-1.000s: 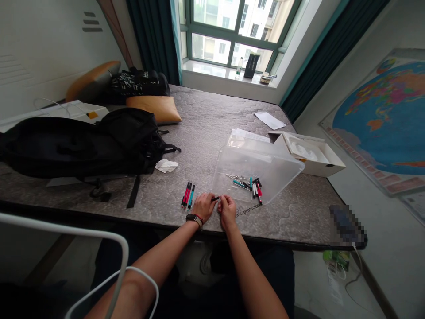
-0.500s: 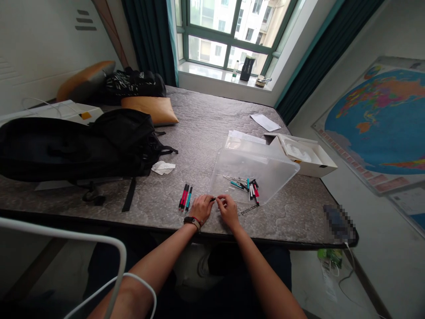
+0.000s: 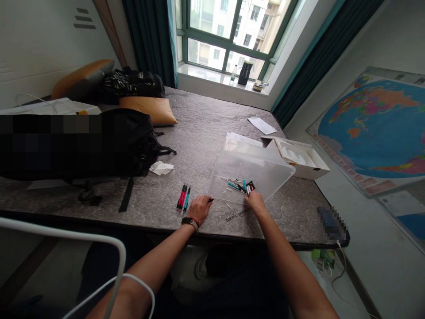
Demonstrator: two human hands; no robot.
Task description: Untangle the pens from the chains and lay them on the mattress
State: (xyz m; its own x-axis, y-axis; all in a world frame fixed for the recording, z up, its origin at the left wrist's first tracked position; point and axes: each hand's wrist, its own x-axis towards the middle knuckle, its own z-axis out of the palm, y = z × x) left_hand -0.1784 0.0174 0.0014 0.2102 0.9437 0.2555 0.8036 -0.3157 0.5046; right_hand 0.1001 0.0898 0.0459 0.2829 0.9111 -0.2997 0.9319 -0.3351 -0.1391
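Note:
My left hand (image 3: 200, 210) rests on the mattress by the front edge of a clear plastic box (image 3: 265, 166). Its fingers are closed on a small black pen part (image 3: 210, 200). My right hand (image 3: 256, 202) reaches in at the front of the box, fingers curled together at a heap of pen parts (image 3: 245, 186) in white, black, red and teal. Whether those fingertips hold a piece is hidden. Left of my left hand, two red-and-black pens (image 3: 181, 197) and a teal-and-black pen (image 3: 187, 199) lie side by side.
A black backpack (image 3: 129, 141) and a crumpled tissue (image 3: 161, 168) lie to the left. Behind the clear box is an open white box (image 3: 300, 157), with paper (image 3: 262, 125) beyond. A blurred-out device (image 3: 332, 223) with a cable lies at the right edge.
My right hand has left my left hand and moved right, to the pen parts in the clear box. My left hand has stayed nearly in place, still holding the black piece.

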